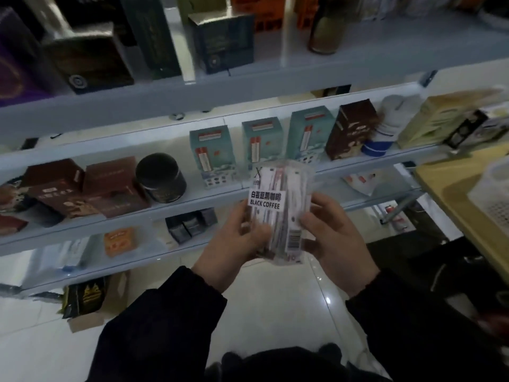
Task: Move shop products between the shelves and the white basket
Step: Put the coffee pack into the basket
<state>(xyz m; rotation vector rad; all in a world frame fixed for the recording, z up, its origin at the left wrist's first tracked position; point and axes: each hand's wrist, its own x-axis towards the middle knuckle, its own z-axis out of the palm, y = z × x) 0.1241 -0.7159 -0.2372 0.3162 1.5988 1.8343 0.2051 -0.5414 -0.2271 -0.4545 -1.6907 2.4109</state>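
Note:
A clear plastic pack of coffee sticks, labelled BLACK COFFEE, is held upright in front of the middle shelf. My left hand grips its lower left side and my right hand grips its lower right side. The white basket shows partly at the right edge, on a yellow table. Teal boxes stand on the shelf just behind the pack.
A black tin and brown boxes sit left on the middle shelf, a dark brown box and a white-blue jar to the right. Dark cartons fill the upper shelf. Lower shelves hold small packs; white tiled floor lies below.

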